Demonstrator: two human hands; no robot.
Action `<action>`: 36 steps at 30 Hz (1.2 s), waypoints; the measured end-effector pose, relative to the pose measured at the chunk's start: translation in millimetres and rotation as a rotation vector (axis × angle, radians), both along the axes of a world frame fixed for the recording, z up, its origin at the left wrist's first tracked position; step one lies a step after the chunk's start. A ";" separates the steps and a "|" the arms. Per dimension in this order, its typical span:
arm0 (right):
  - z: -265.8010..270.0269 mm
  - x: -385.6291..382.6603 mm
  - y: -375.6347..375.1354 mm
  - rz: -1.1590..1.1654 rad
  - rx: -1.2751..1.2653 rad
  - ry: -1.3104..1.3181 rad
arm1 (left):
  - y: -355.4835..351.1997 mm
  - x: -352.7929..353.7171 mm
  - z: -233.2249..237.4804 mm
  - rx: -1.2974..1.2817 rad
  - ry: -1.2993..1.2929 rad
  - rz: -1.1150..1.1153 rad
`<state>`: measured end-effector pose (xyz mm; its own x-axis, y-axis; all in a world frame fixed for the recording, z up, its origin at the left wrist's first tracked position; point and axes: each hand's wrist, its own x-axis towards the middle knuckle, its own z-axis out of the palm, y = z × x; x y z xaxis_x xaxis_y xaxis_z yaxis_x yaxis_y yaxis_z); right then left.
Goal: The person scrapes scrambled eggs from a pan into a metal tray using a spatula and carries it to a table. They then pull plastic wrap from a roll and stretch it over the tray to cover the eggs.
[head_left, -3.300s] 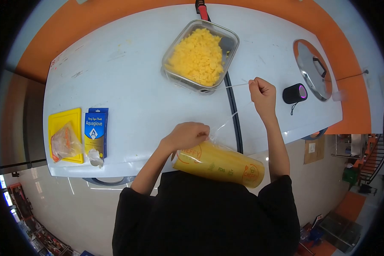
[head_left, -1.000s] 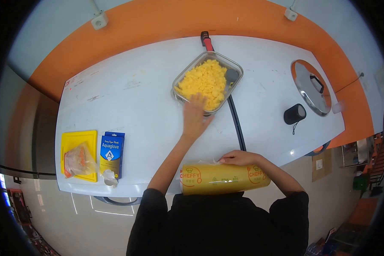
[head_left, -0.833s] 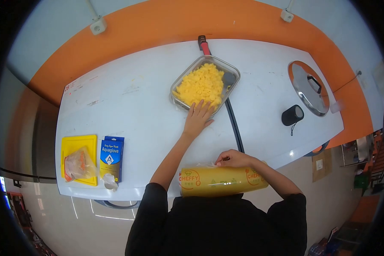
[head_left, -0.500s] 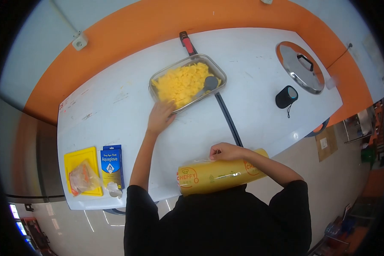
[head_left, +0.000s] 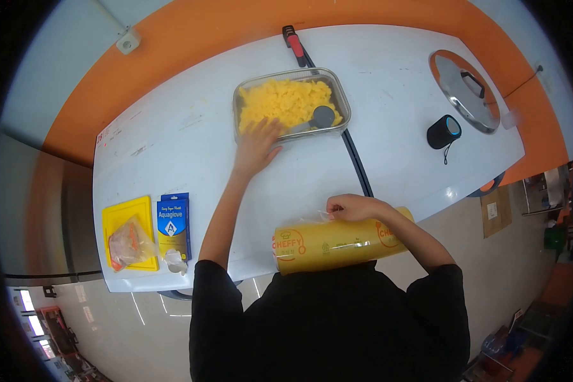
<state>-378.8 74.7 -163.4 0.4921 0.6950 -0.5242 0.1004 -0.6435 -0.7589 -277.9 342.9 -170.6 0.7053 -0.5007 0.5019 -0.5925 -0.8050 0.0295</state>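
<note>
My left hand (head_left: 257,149) lies with outstretched fingers on the near left rim of a rectangular tray (head_left: 346,102). Yellow chunks (head_left: 283,99) fill the tray, and a grey spoon (head_left: 323,116) rests on them at the right. Close to my body, a big roll of cling film (head_left: 337,247) marked CHEFFY lies crosswise, my right forearm over its right end. The fingers of my right hand (head_left: 350,207) are closed in a pinch on a clear strip of film at the roll's upper edge.
A dark cutter rail (head_left: 358,162) with a red part (head_left: 294,46) runs behind the tray. At left are a yellow board (head_left: 128,207) with a bagged item (head_left: 130,245) and a blue Aquaglove box (head_left: 173,223). A black speaker (head_left: 444,132) and a steel lid (head_left: 465,92) stand right.
The tray has turned to sit straighter along the table, with my left hand still at its near left edge. My right hand keeps its pinch at the roll. The whole view has shifted slightly.
</note>
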 end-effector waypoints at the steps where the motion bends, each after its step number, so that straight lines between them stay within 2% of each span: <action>1: -1.6 -3.1 0.7 -0.046 0.018 -0.013 | -10.7 3.2 -0.2 0.065 -0.085 -0.058; 4: 3.7 -7.6 2.8 -0.097 0.012 -0.049 | -42.4 19.0 -10.9 0.017 -0.113 -0.039; 9: -3.0 3.9 -10.6 -0.091 0.067 -0.100 | -42.3 32.0 -33.9 0.092 -0.025 0.028; 11: -8.2 26.9 -18.8 -0.389 0.225 0.085 | -38.3 27.9 -32.7 0.079 -0.017 0.017; 13: -2.8 51.6 -14.1 -0.785 0.451 0.187 | -37.9 22.8 -26.4 0.025 -0.046 -0.071; 14: 0.4 68.2 -12.5 -0.782 0.452 0.179 | -36.3 18.1 -22.8 0.024 -0.053 -0.070; 16: 0.8 100.2 -9.5 -1.354 0.770 0.621 | -27.8 6.3 -17.8 0.043 -0.110 0.035; 17: -10.2 110.6 -8.8 -1.348 0.773 0.617 | -21.6 3.4 -18.6 0.043 -0.117 0.038; 19: -43.3 135.9 -6.8 -1.462 1.087 0.778 | -8.5 8.5 -29.2 -0.454 -0.133 0.506; 20: -53.0 141.9 -1.4 -1.454 1.089 0.774 | -7.3 13.1 -35.7 -0.457 -0.141 0.508; 22: -64.0 139.7 14.7 -1.552 1.165 0.726 | -7.3 17.2 -51.4 -1.277 0.235 0.560; 23: -65.0 137.7 22.0 -1.539 1.157 0.724 | -4.7 17.6 -58.3 -1.286 0.225 0.567; 25: -63.6 134.0 37.8 -1.503 1.108 0.795 | 0.2 19.0 -62.3 -1.223 0.366 0.480; 27: -69.6 136.1 44.4 -1.524 1.109 0.840 | 0.7 21.1 -63.8 -1.226 0.354 0.474; 29: -82.7 138.2 41.5 -1.461 1.072 0.680 | 0.4 18.3 -63.6 -1.225 0.352 0.467; 32: -81.4 136.6 26.6 -1.332 0.937 0.654 | 1.4 10.8 -58.5 -1.235 0.392 0.444; 33: -74.0 132.5 20.1 -1.335 0.933 0.655 | -1.7 6.9 -59.1 -1.066 0.272 0.572; 34: -60.8 126.0 11.8 -1.166 0.780 0.597 | -5.8 1.5 -54.5 -0.890 0.154 0.689; 35: -48.2 118.4 3.0 -1.000 0.627 0.539 | -7.3 -7.2 -50.9 -0.891 0.166 0.686; 36: -42.1 110.3 -7.3 -1.014 0.618 0.546 | -9.6 -22.1 -36.9 -0.857 0.162 0.535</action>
